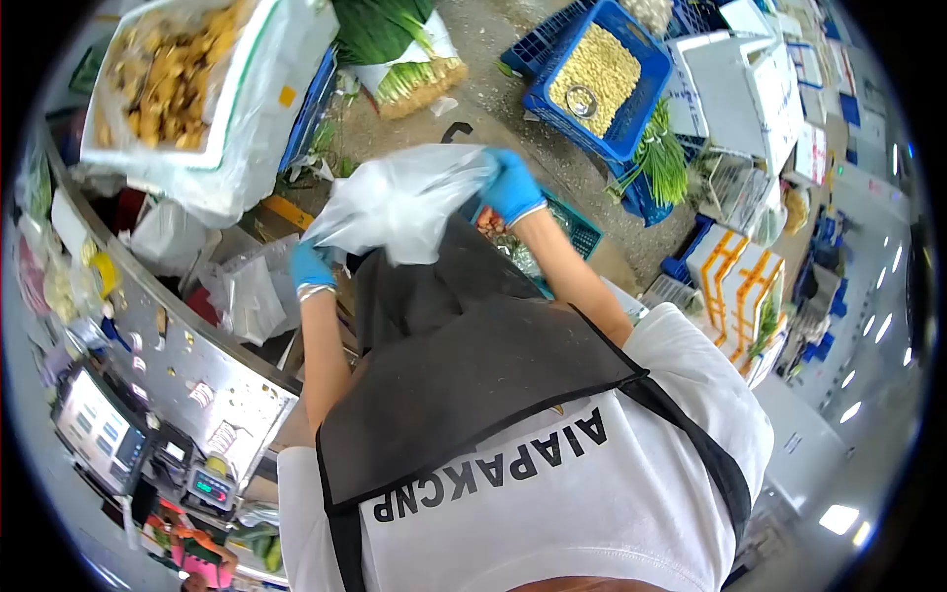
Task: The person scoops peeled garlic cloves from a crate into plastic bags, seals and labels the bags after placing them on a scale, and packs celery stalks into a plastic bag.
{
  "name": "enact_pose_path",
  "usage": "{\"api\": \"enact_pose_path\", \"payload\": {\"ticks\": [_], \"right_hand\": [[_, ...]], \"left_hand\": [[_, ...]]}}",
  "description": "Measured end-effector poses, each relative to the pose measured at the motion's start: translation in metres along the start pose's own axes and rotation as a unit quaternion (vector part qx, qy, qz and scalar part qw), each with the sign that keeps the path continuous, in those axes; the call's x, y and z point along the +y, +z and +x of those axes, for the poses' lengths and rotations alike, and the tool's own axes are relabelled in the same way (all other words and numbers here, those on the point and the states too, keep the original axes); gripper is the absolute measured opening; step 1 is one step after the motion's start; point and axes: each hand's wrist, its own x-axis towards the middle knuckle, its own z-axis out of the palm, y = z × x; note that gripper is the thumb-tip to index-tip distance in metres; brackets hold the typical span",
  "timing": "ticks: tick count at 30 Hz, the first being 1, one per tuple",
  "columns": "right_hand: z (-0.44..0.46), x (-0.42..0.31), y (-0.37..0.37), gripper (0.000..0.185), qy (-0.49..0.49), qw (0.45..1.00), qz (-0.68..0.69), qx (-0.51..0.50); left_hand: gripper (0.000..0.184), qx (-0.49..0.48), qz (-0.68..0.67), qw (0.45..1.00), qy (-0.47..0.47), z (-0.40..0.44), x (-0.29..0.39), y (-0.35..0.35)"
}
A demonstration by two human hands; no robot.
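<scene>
A thin white translucent plastic bag (pixel 400 202) is stretched between my two blue-gloved hands in front of my dark apron, partly blurred. My right hand (pixel 512 185) grips its upper right end with the fingers closed. At the bag's lower left end my left hand (pixel 312 266) is closed on the plastic, its fingertips partly hidden by the bag. Whatever may be inside the bag cannot be made out. Below my right forearm, a green crate (pixel 575 229) shows small reddish produce (pixel 490 221) and clear plastic.
A foam box of ginger-like roots (pixel 163 84) stands at upper left. Green onions (pixel 414 84) lie on the floor ahead. A blue crate (pixel 631 138) holds peeled garlic-like cloves (pixel 599 74) and a metal bowl (pixel 581 101). The metal counter (pixel 222 380) carries a scale (pixel 210 485) and a screen (pixel 99 429).
</scene>
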Motion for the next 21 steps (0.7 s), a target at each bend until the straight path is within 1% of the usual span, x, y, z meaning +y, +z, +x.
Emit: {"api": "enact_pose_path", "payload": {"ticks": [1, 2, 3, 5, 6, 7, 8, 9, 10, 11, 13, 14, 15, 16, 17, 19, 20, 21], "right_hand": [[0.0, 0.003, -0.002, 0.016, 0.001, 0.999, 0.041, 0.014], [0.004, -0.045, -0.014, 0.012, -0.071, 0.996, -0.049, 0.03], [0.01, -0.094, -0.029, 0.01, -0.14, 0.978, -0.141, 0.059], [0.003, -0.119, -0.012, 0.011, -0.166, 0.976, -0.103, 0.092], [0.0, -0.132, -0.012, 0.012, -0.191, 0.962, -0.162, 0.112], [0.002, -0.145, -0.011, 0.014, -0.218, 0.942, -0.219, 0.13], [0.004, -0.158, -0.01, 0.016, -0.243, 0.918, -0.275, 0.152], [0.005, -0.171, -0.008, 0.017, -0.266, 0.888, -0.33, 0.177], [0.004, -0.176, 0.006, 0.022, -0.273, 0.869, -0.38, 0.161], [0.013, -0.175, 0.009, 0.025, -0.206, 0.9, -0.36, 0.137], [0.02, -0.166, 0.03, 0.025, -0.173, 0.892, -0.415, 0.054], [0.01, -0.168, 0.054, 0.022, -0.123, 0.887, -0.444, 0.035], [0.017, -0.172, 0.054, 0.023, -0.191, 0.814, -0.548, 0.02], [0.018, -0.195, 0.055, 0.023, -0.234, 0.765, -0.599, 0.029], [0.016, -0.221, 0.05, 0.024, -0.272, 0.712, -0.645, 0.043], [0.031, -0.275, 0.016, 0.025, -0.319, 0.631, -0.699, 0.111], [0.036, -0.301, 0.0, 0.023, -0.265, 0.604, -0.736, 0.15], [0.041, -0.319, -0.024, 0.022, -0.27, 0.589, -0.742, 0.171]], "left_hand": [[0.018, 0.018, 0.044, 0.998, -0.033, -0.015, 0.033, 0.001], [0.016, 0.02, 0.07, 0.996, -0.049, -0.025, 0.022, 0.056], [0.015, 0.021, 0.097, 0.993, -0.066, -0.03, 0.007, 0.111], [0.014, -0.063, 0.088, 0.986, -0.127, -0.067, 0.023, 0.142], [0.021, -0.09, 0.202, 0.97, -0.105, -0.095, 0.037, 0.166], [0.03, -0.12, 0.312, 0.939, -0.077, -0.114, 0.047, 0.191], [0.06, -0.125, 0.379, 0.912, 0.096, -0.116, 0.037, 0.207], [0.086, -0.179, 0.486, 0.803, 0.294, -0.146, 0.047, 0.24], [0.096, -0.177, 0.515, 0.724, 0.424, -0.19, 0.056, 0.284], [0.105, -0.213, 0.506, 0.68, 0.485, -0.225, 0.062, 0.326], [0.109, -0.22, 0.539, 0.632, 0.512, -0.235, 0.05, 0.391], [0.085, -0.128, 0.598, 0.579, 0.539, -0.224, 0.042, 0.416], [0.076, -0.133, 0.581, 0.605, 0.527, -0.188, 0.035, 0.42], [0.068, -0.139, 0.567, 0.63, 0.511, -0.129, 0.031, 0.413], [0.061, -0.148, 0.556, 0.653, 0.493, -0.088, 0.034, 0.419], [0.046, -0.209, 0.641, 0.578, 0.461, -0.068, 0.05, 0.461], [0.039, -0.228, 0.676, 0.545, 0.441, -0.069, 0.052, 0.479], [0.037, -0.335, 0.657, 0.63, 0.243, -0.084, 0.056, 0.501]]}}
